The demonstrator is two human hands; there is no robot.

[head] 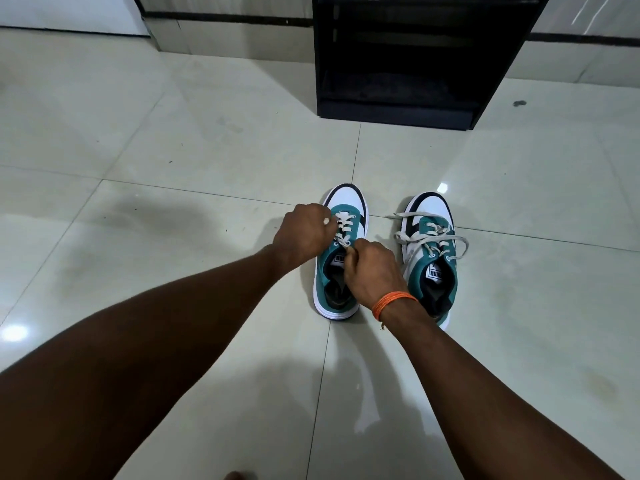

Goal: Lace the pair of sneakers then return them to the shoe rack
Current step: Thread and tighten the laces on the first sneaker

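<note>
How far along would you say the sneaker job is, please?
Lower rows on the left sneaker look crossed. The left hand and right hand pinch its lace near the top. The right sneaker has a loose lace, and neither shoe is on the shoe rack.

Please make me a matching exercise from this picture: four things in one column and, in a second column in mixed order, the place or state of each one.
Things
1. shoe rack
2. sneaker under the hands
3. other sneaker
4. orange band

Places and states
A. round the right wrist
B. black, on the floor beyond both sneakers
C. its lace ends lie loose, one out to the side
D. left hand and right hand pinch its lace

Pairs: 1-B, 2-D, 3-C, 4-A
</note>
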